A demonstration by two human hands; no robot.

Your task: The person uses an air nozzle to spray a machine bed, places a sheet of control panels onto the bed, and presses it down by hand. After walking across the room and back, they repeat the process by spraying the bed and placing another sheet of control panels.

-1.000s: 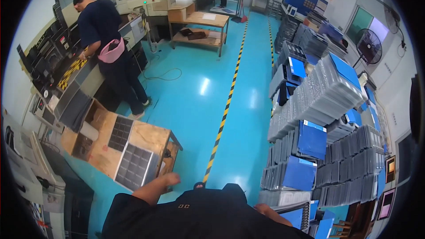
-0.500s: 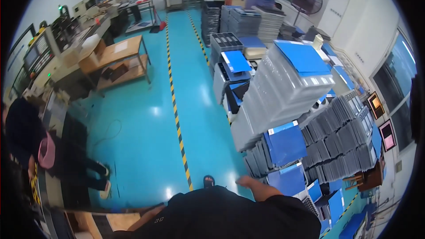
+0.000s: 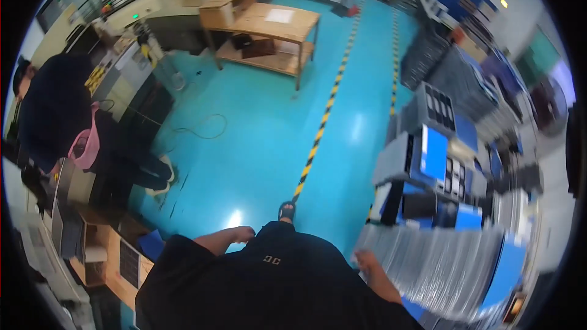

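At the lower middle, my left hand (image 3: 244,234) hangs beside my black shirt, over the turquoise floor. Its fingers look loosely bent, but they are too small and blurred to read; no object shows in it. On the other side, my right hand (image 3: 367,261) is lowered with fingers partly apart and nothing visible in them. It is nearest to a tall stack of grey trays (image 3: 440,269) in clear film, topped by a blue sheet (image 3: 502,269). Whether the hand touches the stack I cannot tell. One dark shoe (image 3: 287,210) of mine shows by the striped line.
A yellow-black floor line (image 3: 324,119) runs ahead. Further tray stacks (image 3: 455,82) line the right. A wooden table (image 3: 275,21) stands ahead left. At left, a person in dark clothes with a pink pouch (image 3: 85,146) bends beside machines. A hose or cable (image 3: 205,134) lies on the floor.
The view has swung left and moved forward along the aisle. The wrapped stack now lies beside my right hand. My left hand has come into clearer view; the person at left remains bent over.
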